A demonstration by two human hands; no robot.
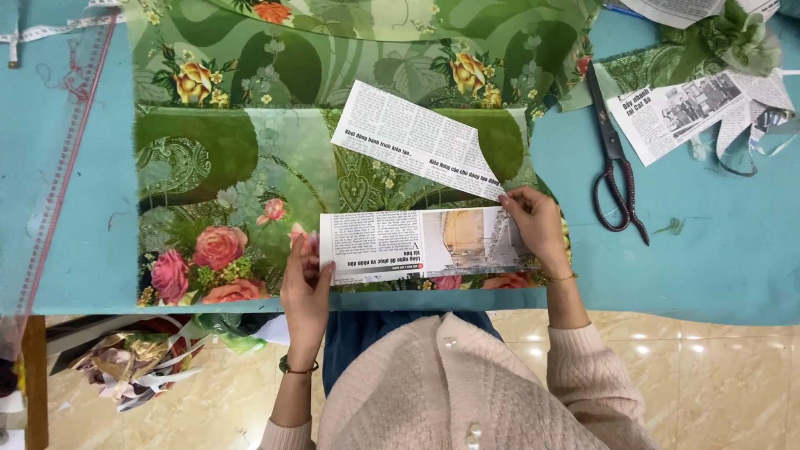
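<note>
The surface (708, 267), covered in teal, carries everything, and its near edge runs just in front of the person. One large piece of green floral cloth (250, 167) lies spread from the far edge down to the near edge, left of the middle. On it rest two loose newspaper pieces: a slanted strip (408, 137) towards the middle of the cloth, and a straight strip (417, 243) lying along the near edge. A third printed piece (675, 112) lies near the far right corner, beside some green scraps (733, 37). One pair of scissors (612, 158) lies on the bare cover right of the cloth, blades pointing to the far edge. One clear ruler (62, 150) runs along the left edge.

Both hands are on the straight strip. The left hand (306, 287) pinches its left end, thumb on top. The right hand (537, 229) pinches its upper right corner between thumb and fingertips, close to the tip of the slanted strip.

The step in hand looks like laying a paper pattern on the cloth. The next move likely calls for squaring the strip with the cloth's near edge and pressing it flat, without nudging the slanted strip, which seems to touch it at the right.
</note>
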